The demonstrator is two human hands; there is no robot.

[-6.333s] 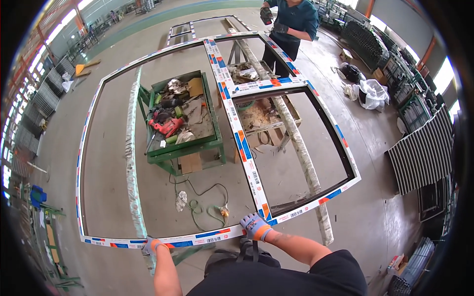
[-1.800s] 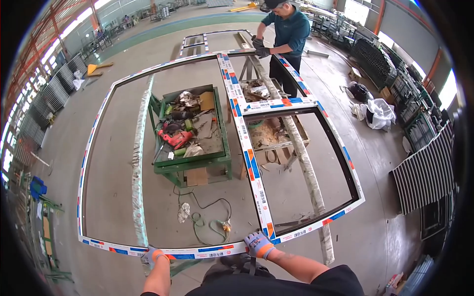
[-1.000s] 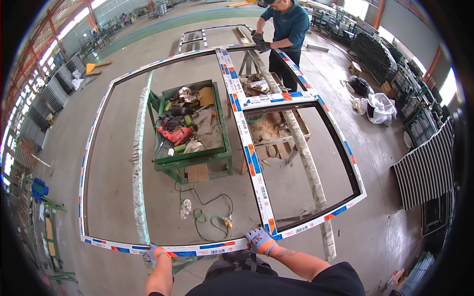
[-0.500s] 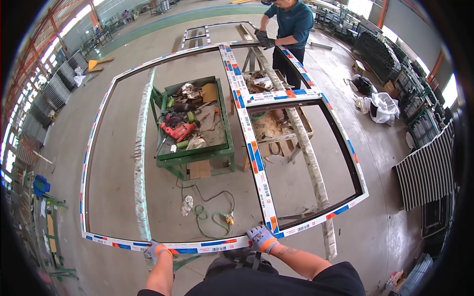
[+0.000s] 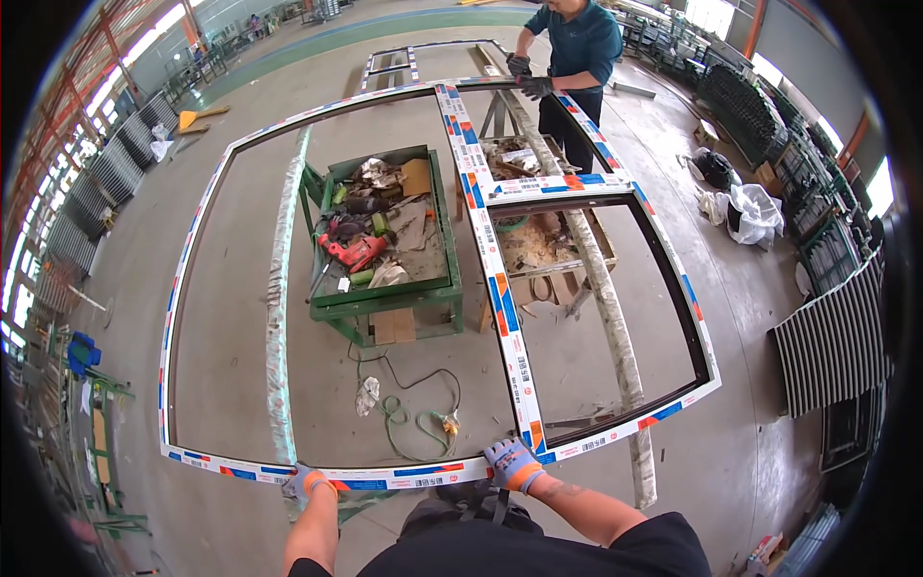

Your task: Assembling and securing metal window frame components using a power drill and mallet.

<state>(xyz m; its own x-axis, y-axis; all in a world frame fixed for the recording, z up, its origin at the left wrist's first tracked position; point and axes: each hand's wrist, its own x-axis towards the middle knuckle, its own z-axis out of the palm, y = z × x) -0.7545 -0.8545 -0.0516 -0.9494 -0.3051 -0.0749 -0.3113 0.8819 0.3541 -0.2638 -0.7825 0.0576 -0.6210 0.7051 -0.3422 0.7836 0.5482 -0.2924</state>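
A large window frame (image 5: 369, 477) wrapped in white, blue and orange protective film lies flat across two long supports. In a grey glove with an orange band, my left hand (image 5: 311, 483) grips the near rail beside the left support (image 5: 279, 317). My right hand (image 5: 512, 465), gloved alike, holds the same rail where an upright bar (image 5: 505, 313) of the frame meets it. Both sets of fingers curl over the rail, their tips partly hidden. At the far side, a co-worker's dark-gloved hand (image 5: 536, 87) rests at the far rail.
Under the frame stands a green metal cart (image 5: 385, 306) with a red power tool (image 5: 352, 252) and scraps. A second support (image 5: 608, 317) runs beneath the right part, above a tray of debris (image 5: 543, 264). A green cable (image 5: 396, 423) lies on the floor. Stacked profiles (image 5: 835, 337) line the right.
The co-worker's gloved hands have moved slightly apart at the far rail. My view has shifted a little; both my hands keep their grip on the near rail.
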